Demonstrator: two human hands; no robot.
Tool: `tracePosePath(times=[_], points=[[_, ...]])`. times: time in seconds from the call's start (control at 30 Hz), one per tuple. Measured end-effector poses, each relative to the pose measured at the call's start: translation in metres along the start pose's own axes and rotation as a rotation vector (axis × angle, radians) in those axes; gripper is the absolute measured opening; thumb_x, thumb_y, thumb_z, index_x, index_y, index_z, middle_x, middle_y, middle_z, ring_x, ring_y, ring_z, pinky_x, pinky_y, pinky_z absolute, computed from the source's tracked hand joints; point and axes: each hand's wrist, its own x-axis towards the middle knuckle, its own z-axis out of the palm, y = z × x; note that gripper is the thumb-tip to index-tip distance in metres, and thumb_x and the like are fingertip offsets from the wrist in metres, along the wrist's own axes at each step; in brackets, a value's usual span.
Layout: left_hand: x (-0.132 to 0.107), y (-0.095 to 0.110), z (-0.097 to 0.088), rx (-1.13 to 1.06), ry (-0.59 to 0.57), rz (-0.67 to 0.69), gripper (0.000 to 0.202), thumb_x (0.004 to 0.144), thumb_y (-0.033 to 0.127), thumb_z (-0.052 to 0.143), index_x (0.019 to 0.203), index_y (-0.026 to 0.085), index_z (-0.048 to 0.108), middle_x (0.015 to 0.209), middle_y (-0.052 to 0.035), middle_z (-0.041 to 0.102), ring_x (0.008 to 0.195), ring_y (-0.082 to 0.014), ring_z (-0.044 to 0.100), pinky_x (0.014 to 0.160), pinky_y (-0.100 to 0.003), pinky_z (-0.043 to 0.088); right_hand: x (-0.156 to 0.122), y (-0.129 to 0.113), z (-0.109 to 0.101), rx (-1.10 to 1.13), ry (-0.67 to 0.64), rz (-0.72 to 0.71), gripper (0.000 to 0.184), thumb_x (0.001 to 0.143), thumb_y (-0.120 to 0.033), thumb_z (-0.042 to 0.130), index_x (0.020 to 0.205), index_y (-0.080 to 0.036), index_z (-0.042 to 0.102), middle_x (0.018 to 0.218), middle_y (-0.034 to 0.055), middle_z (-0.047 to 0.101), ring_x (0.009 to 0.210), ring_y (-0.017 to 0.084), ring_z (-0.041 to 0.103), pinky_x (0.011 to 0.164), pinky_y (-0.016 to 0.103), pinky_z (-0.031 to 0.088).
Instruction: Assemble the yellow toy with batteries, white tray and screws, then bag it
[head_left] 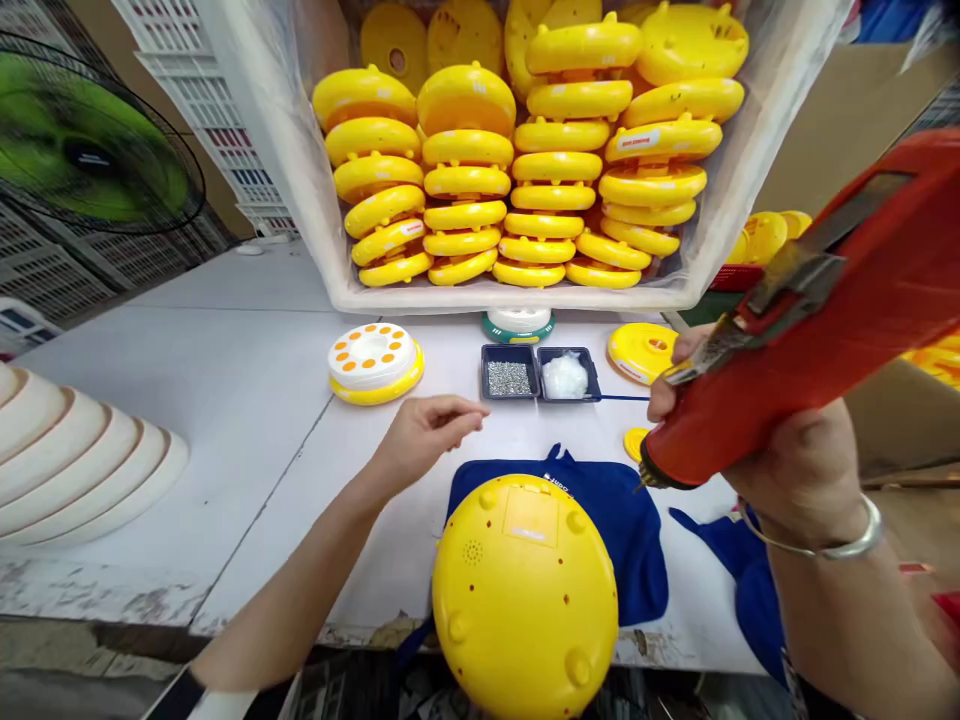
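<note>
My right hand [802,470] is wrapped around a red electric screwdriver [810,320], its tip pointing down and to the left. With thumb and fingertips pressed together, my left hand [431,435] hovers just short of a dark tray of small screws [508,378]; whether anything is pinched there is too small to tell. Below both hands lies a round yellow plastic housing [525,600], its underside with feet, screw holes and a speaker grille facing up. Part of it rests over a blue cloth [637,560]. A second dark tray [596,385] holds a white, soft-looking lump [565,375].
A large white bin [525,298] of stacked yellow housings stands behind the trays. On the table [225,400] are a white-and-yellow round unit [375,360], a yellow disc part [637,350] and stacked white rings [82,460]. A green fan [90,150] stands at left.
</note>
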Motion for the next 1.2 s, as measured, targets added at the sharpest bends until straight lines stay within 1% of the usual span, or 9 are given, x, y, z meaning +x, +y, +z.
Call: tracePosePath(times=[0.1, 0.2, 0.3, 0.37, 0.47, 0.63, 0.9, 1.1, 1.2], points=[[-0.044, -0.001, 0.007, -0.036, -0.029, -0.001, 0.023, 0.084, 0.034, 0.06, 0.074, 0.016, 0.068, 0.07, -0.0015, 0.065, 0.059, -0.011, 0.052, 0.053, -0.021, 0.042, 0.0, -0.004, 0.016, -0.007, -0.024, -0.038, 0.044, 0.077, -0.043, 0.072, 0.115, -0.027, 0.058, 0.12, 0.0116, 0.055, 0.075, 0.02, 0.06, 0.053, 0.034, 0.053], [-0.066, -0.005, 0.03, 0.105, -0.144, 0.147, 0.02, 0.089, 0.025, 0.054, 0.081, 0.017, 0.07, 0.076, -0.0027, 0.066, 0.069, -0.0133, 0.058, 0.062, -0.023, 0.044, -0.001, -0.007, 0.034, 0.007, -0.071, -0.034, 0.033, 0.08, -0.039, 0.069, 0.109, -0.029, 0.059, 0.118, 0.0076, 0.056, 0.07, 0.016, 0.059, 0.052, 0.03, 0.05], [-0.071, -0.006, 0.055, 0.211, -0.212, 0.284, 0.018, 0.091, 0.021, 0.05, 0.089, 0.018, 0.068, 0.085, -0.0037, 0.068, 0.077, -0.0149, 0.061, 0.071, -0.025, 0.046, -0.003, -0.009, 0.051, 0.003, -0.072, -0.034, 0.024, 0.079, -0.037, 0.07, 0.1, -0.028, 0.061, 0.116, 0.0049, 0.056, 0.066, 0.013, 0.056, 0.053, 0.028, 0.047], [-0.071, -0.005, 0.067, 0.244, -0.218, 0.333, 0.017, 0.092, 0.023, 0.051, 0.086, 0.018, 0.066, 0.086, -0.0033, 0.069, 0.077, -0.0152, 0.061, 0.073, -0.026, 0.045, -0.006, -0.009, 0.062, 0.023, -0.043, -0.069, 0.024, 0.079, -0.037, 0.07, 0.099, -0.029, 0.059, 0.114, 0.0039, 0.057, 0.061, 0.012, 0.054, 0.05, 0.027, 0.045], [-0.069, -0.002, 0.078, 0.243, -0.193, 0.388, 0.015, 0.091, 0.025, 0.056, 0.081, 0.018, 0.064, 0.083, -0.0019, 0.068, 0.072, -0.0145, 0.06, 0.072, -0.026, 0.044, -0.011, -0.008, 0.073, 0.075, -0.025, -0.086, 0.025, 0.079, -0.038, 0.07, 0.101, -0.031, 0.058, 0.111, 0.0031, 0.057, 0.06, 0.012, 0.054, 0.048, 0.028, 0.045], [-0.068, 0.0, 0.081, 0.223, -0.159, 0.427, 0.015, 0.09, 0.026, 0.06, 0.077, 0.018, 0.061, 0.08, -0.0002, 0.067, 0.071, -0.0138, 0.059, 0.07, -0.025, 0.043, -0.018, -0.005, 0.078, 0.098, -0.034, -0.071, 0.026, 0.08, -0.04, 0.07, 0.103, -0.033, 0.059, 0.113, 0.0025, 0.056, 0.062, 0.013, 0.056, 0.048, 0.028, 0.046], [-0.066, 0.003, 0.082, 0.234, -0.182, 0.419, 0.021, 0.094, 0.033, 0.053, 0.083, 0.018, 0.063, 0.08, -0.0013, 0.069, 0.072, -0.015, 0.061, 0.066, -0.025, 0.043, -0.022, 0.002, 0.074, -0.055, -0.021, -0.027, 0.037, 0.077, -0.054, 0.068, 0.103, -0.031, 0.056, 0.115, 0.0062, 0.058, 0.058, 0.015, 0.054, 0.046, 0.032, 0.05], [-0.064, 0.002, 0.084, 0.258, -0.172, 0.467, 0.021, 0.092, 0.032, 0.056, 0.078, 0.016, 0.06, 0.078, -0.002, 0.067, 0.069, -0.015, 0.06, 0.063, -0.025, 0.042, -0.025, 0.004, 0.075, -0.047, -0.019, -0.005, 0.038, 0.077, -0.056, 0.067, 0.102, -0.03, 0.057, 0.115, 0.0062, 0.058, 0.059, 0.015, 0.054, 0.044, 0.031, 0.049], [-0.062, 0.002, 0.083, 0.26, -0.165, 0.491, 0.021, 0.091, 0.032, 0.058, 0.076, 0.016, 0.059, 0.075, -0.0013, 0.066, 0.067, -0.0151, 0.06, 0.062, -0.025, 0.041, -0.025, 0.003, 0.076, -0.002, -0.025, -0.009, 0.034, 0.078, -0.051, 0.069, 0.102, -0.031, 0.058, 0.115, 0.0055, 0.057, 0.059, 0.014, 0.054, 0.043, 0.029, 0.048]])
